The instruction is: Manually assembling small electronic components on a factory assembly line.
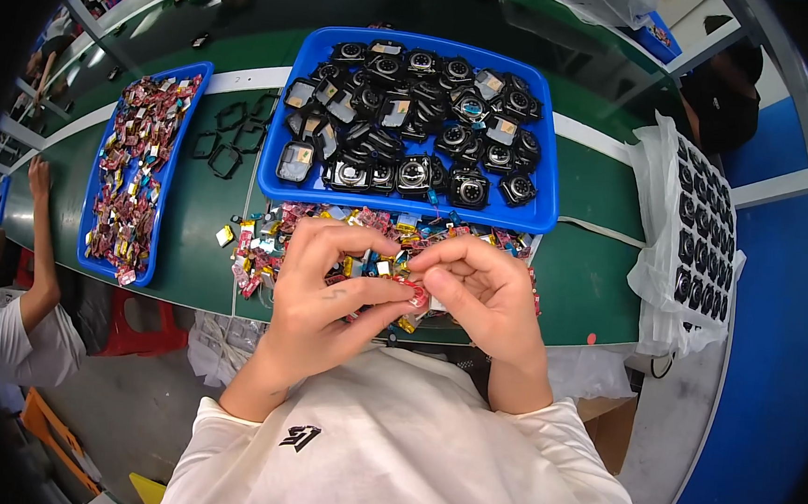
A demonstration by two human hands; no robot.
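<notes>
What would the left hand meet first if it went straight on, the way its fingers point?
The left hand points rightward, so beyond the small red part it pinches, it would probably meet the right hand first; the depth between them is unclear.

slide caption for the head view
Left hand pinches red part beside right hand, near blue tray of black watch cases

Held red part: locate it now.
In the head view, just right of centre, the red part is pinched in the left hand, beside the right hand, nearer the wearer than the larger blue tray.
</notes>
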